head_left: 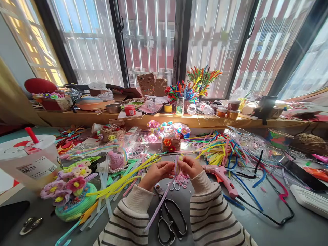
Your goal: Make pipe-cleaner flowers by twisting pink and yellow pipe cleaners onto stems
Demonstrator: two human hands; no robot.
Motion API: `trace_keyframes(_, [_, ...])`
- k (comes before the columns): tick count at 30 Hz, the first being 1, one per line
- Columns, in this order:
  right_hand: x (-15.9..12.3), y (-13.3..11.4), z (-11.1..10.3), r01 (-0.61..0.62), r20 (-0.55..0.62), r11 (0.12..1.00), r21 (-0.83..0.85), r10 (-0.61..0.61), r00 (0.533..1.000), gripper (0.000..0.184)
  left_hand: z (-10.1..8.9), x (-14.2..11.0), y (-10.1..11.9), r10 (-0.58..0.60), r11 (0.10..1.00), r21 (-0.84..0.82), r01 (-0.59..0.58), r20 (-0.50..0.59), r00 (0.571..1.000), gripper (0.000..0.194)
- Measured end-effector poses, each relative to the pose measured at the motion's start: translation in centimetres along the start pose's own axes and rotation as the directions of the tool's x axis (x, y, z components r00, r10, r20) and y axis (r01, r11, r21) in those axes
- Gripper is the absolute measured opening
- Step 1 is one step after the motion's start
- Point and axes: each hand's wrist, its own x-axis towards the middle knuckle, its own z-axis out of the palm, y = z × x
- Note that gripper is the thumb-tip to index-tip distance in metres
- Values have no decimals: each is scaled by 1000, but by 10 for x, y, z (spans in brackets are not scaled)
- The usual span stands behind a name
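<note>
A lilac pipe cleaner (163,198) is bent near its top between my two hands, its long tail slanting down toward my left sleeve. My right hand (190,166) pinches the bent upper part, where a little yellow also shows. From the other side, my left hand (161,172) presses its fingertips to the same pipe cleaner. Black-handled scissors (171,218) lie on the table below my hands. Behind my fingers are small pink clippings (181,179) and a white-handled pair of small scissors (175,186).
At right lies a pink glue gun (225,181) with a trailing black cord. Yellow pipe cleaners (120,179), clear glue sticks (104,181) and a green pot of fuzzy flowers (77,201) are at left, near a drink cup (36,164). A phone (297,171) lies far right.
</note>
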Motion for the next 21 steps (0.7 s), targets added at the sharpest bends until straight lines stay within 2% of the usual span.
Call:
trace_keyframes(2, [-2,1,3,34,21,995,-90,-32,999,24,0,1,-2,-42,997,71,40,26,999,26])
trace_keyframes(5, [-2,8,5,34,-30,989,-147,-39,999,21,1,1,-3,-42,990,134,40,6,999,24])
trace_keyframes(9, [2,21,3,44,-130,985,-170,-67,989,27,3,3,-5,3,993,119,11,-115,993,24])
trace_keyframes(12, [4,29,2,77,-134,960,-268,-117,984,23,3,5,-5,43,991,129,-20,-182,982,25])
trace_keyframes(19, [1,24,5,98,-156,949,-300,-150,976,21,4,5,-6,124,980,175,-92,-185,975,25])
trace_keyframes(21, [-1,20,7,102,-160,928,-359,-169,972,21,3,6,-8,150,974,198,-113,-184,971,25])
